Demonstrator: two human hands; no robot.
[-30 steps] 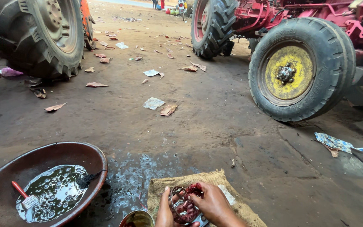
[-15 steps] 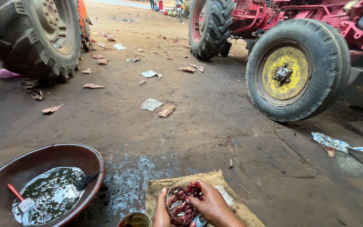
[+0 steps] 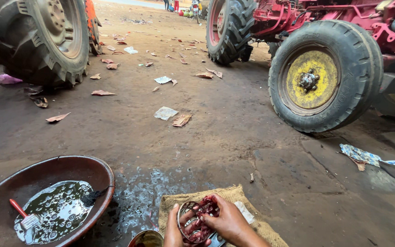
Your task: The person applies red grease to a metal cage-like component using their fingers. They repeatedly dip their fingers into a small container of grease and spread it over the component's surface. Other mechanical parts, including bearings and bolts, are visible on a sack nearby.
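Your left hand point(image 3: 173, 228) grips the rim of a round metal part point(image 3: 196, 221) smeared w/ red grease, thumb up along its edge. Your right hand point(image 3: 227, 222) curls over it from the right, fingers pressed into the grease. Part sits low centre, above a burlap sack point(image 3: 252, 215) on the ground. Basin point(image 3: 99, 171) w/ dark liquid and a brush point(image 3: 24, 217) lies to the left; yellow-hubbed tractor wheel point(image 3: 325, 75) well apart.

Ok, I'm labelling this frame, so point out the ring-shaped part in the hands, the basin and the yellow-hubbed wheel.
ring-shaped part point(image 3: 196, 223): head view, its greasy red middle.
basin point(image 3: 98, 165): head view, its right rim.
yellow-hubbed wheel point(image 3: 361, 73): head view, its black tyre.
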